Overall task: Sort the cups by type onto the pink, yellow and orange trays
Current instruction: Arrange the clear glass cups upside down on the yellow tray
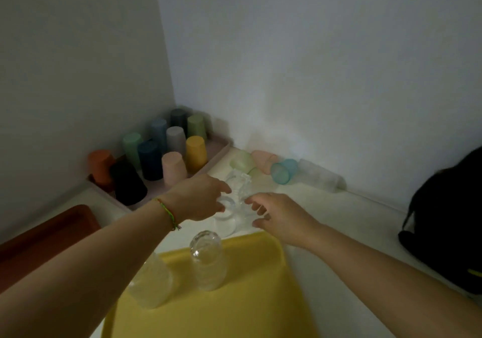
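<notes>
Nearest, on the yellow tray (260,298): two clear glasses (207,262), mouth down. Just past its far rim, on the desk (339,215), a huddle (240,189) of more clear glass, hard to tell apart through the blur. Left hand (198,199) in there, fingers (220,208) curled round one glass (227,204), seemingly gripping it. Right hand (279,215) just beside the huddle, fingers (254,202) slack and spread, holding nothing. Probably mid-pickup, bound for the yellow tray. To do it well: grip the wall, not the rim. Lift straight up before swinging back, so as not to knock the neighbours. Steady those with the right hand. Set down mouth down on a bare spot beside the two standing there. Off left, an orange tray (44,236). Farther, a pink tray (217,146) packed with upturned coloured cups (172,168). Farthest, by the wall, frosted cups (283,170) on their sides, unsorted, likely meant for the orange tray.
</notes>
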